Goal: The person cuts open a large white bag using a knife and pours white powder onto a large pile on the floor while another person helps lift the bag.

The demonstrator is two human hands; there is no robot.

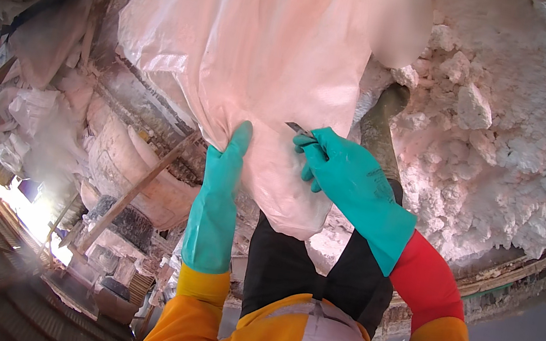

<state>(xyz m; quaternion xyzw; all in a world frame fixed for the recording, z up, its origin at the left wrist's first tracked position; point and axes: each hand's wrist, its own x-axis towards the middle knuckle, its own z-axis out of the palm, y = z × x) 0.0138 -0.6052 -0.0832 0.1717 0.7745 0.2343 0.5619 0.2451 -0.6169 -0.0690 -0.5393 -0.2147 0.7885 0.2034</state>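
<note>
A large whitish woven plastic sack [273,44], tinted pink by the light, fills the upper middle and hangs down over my thighs. My left hand [225,162], in a green rubber glove, grips a gathered fold at the sack's lower left edge, thumb on top. My right hand [322,157], in a matching glove, is closed around a small knife [298,128] whose dark pointed blade shows beyond the fingers, just over the sack's surface. Whether the blade touches the sack I cannot tell. The knife's handle is mostly hidden by the glove.
A heap of white lumpy material [499,128] rises at the right, beside a dusty boot [386,119]. Wooden poles [138,190] slant at the left, near crumpled sacks [35,123] and a full-looking sack [136,168]. A timber edge [523,275] runs below the heap.
</note>
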